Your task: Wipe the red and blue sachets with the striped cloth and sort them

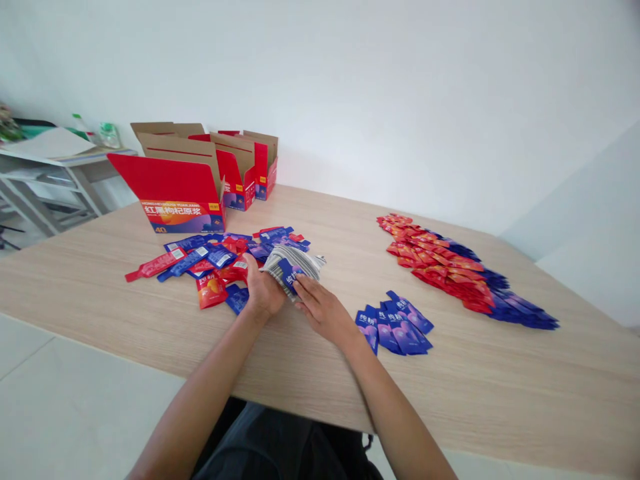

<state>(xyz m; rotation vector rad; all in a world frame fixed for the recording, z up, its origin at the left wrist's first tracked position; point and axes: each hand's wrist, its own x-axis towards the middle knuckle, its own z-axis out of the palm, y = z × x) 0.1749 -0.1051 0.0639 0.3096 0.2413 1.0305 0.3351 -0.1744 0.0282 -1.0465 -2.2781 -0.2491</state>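
A grey-and-white striped cloth (311,265) is draped in my left hand (267,292), which curls around it from the left. On top of the cloth lies a blue sachet (288,272) with white lettering. The fingers of my right hand (325,313) close over the sachet's right edge; the thumb is partly hidden. Behind and left of my hands spreads a loose heap of red and blue sachets (213,257). Several blue sachets (405,327) lie overlapping on the table, right of my right hand.
Red cardboard boxes (183,200) with raised flaps stand at the back left of the wooden table (330,373). Long overlapping rows of red sachets (440,263) and blue sachets (520,310) run along the right. A white wall is behind; a side desk (75,163) stands far left.
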